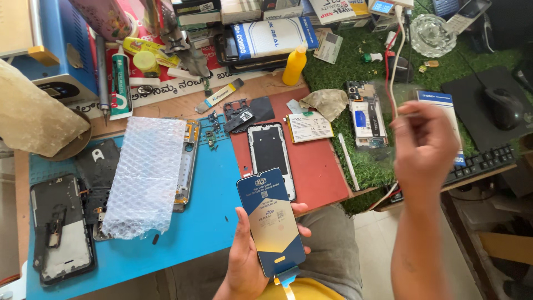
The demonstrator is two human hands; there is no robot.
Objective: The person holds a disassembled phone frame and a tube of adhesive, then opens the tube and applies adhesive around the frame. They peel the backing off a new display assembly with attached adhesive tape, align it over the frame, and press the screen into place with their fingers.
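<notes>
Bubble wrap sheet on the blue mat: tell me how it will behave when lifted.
The bubble wrap sheet probably flops and sags, since it already drapes over the phone frame beneath it. It looks very light for its size, so it may slide easily across the blue mat.

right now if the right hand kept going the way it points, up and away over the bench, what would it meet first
Probably the hanging red and white cables just beyond the raised right hand, above the opened phone body on the green turf mat; depth is unclear, so it may pass in front of them.
</notes>
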